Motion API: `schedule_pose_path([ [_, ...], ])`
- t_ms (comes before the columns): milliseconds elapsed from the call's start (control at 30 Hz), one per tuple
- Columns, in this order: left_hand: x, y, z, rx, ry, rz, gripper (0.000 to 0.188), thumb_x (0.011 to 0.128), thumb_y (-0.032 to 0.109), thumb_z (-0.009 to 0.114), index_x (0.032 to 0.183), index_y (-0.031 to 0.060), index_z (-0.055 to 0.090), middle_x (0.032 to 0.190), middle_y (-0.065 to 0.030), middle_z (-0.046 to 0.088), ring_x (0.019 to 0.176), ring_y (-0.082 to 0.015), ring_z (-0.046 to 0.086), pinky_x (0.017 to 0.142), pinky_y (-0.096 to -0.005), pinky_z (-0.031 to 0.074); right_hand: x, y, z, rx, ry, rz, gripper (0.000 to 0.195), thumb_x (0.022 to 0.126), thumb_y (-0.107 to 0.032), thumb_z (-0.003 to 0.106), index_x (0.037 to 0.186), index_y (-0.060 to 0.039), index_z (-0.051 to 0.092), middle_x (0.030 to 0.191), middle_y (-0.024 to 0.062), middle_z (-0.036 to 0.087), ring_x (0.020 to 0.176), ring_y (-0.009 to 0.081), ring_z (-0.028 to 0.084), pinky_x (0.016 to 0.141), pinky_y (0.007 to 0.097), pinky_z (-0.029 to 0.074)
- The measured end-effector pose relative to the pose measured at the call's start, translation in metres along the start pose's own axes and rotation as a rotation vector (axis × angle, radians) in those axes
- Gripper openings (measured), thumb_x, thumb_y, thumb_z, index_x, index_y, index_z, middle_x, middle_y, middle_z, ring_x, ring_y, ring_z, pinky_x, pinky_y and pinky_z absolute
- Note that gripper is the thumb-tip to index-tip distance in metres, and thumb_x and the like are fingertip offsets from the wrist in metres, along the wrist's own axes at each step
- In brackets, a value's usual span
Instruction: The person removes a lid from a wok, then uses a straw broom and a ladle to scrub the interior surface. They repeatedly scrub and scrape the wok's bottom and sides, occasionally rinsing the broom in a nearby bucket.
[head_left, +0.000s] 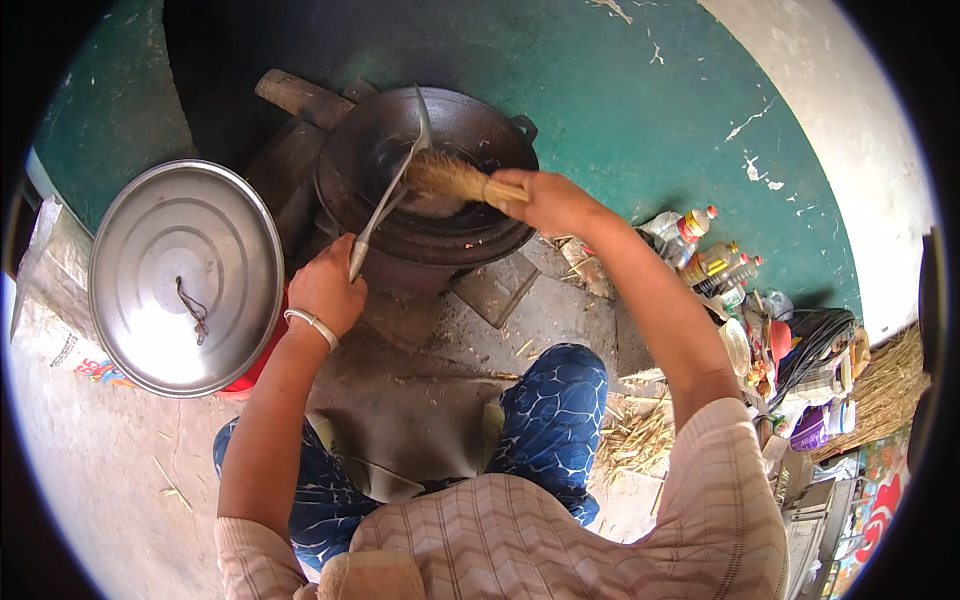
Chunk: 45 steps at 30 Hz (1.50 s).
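A large dark wok with a loop handle on its far right rim sits on a low stove before me. My left hand grips the handle of a metal spatula, its blade raised over the wok. In my right hand is a straw brush, held by its bound end. The brush's bristles are at the spatula, just below its blade. A little cloudy liquid seems to lie in the wok beneath the brush, partly hidden by both tools.
A round metal lid with a wire loop rests on a red container at left. Bottles and mixed clutter line the right wall. Straw lies on the floor, and a log stands behind the wok's left side.
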<state>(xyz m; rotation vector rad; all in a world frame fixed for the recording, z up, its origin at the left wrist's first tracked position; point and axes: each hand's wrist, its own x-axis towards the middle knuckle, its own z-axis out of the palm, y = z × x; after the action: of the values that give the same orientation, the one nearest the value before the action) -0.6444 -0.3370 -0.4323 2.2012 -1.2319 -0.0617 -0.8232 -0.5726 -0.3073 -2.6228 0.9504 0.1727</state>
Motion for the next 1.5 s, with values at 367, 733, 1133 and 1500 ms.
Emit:
schedule_pose_path([
  [367,-0.009,-0.008,-0.016,0.024,-0.031,-0.025,0.053,0.075,0.010,0.063,0.127,0.0075,0.056,0.113,-0.0197,0.066,0.099,-0.0386,0.064,0.086,-0.0473,0.051,0.015,0.018,0.016,0.494,-0.040,0.100,0.045,0.092,-0.027,0.062,0.135,-0.0191,0.054,0.075,0.0069,0.064,0.047,0.0144,0.057,0.047,0.0288,0.049],
  [733,-0.010,-0.001,-0.009,0.234,-0.029,0.092,0.048,0.080,0.008,0.062,0.127,0.0103,0.054,0.107,-0.0145,0.061,0.086,-0.0361,0.066,0.075,-0.0463,0.054,0.006,0.054,0.016,-0.128,0.146,0.077,0.052,0.090,-0.033,0.058,0.139,-0.0179,0.051,0.119,0.0166,0.066,0.110,0.0350,0.062,0.095,0.0423,0.049],
  [1133,-0.017,0.002,-0.010,0.327,0.050,0.313,0.044,0.077,0.002,0.060,0.121,0.0104,0.059,0.113,-0.0078,0.058,0.094,-0.0290,0.064,0.079,-0.0418,0.052,-0.012,0.053,-0.031,-0.056,0.352,0.100,0.048,0.092,-0.032,0.061,0.137,-0.0159,0.053,0.115,0.0208,0.066,0.106,0.0372,0.063,0.093,0.0426,0.050],
  [1500,-0.021,0.016,-0.007,0.587,0.078,0.449,0.042,0.079,0.007,0.060,0.121,0.0089,0.059,0.116,-0.0061,0.059,0.087,-0.0228,0.064,0.073,-0.0373,0.054,-0.036,-0.018,-0.015,-0.617,0.059,-0.057,0.050,0.092,-0.034,0.059,0.141,-0.0300,0.046,0.101,0.0122,0.070,0.093,0.0334,0.067,0.078,0.0455,0.054],
])
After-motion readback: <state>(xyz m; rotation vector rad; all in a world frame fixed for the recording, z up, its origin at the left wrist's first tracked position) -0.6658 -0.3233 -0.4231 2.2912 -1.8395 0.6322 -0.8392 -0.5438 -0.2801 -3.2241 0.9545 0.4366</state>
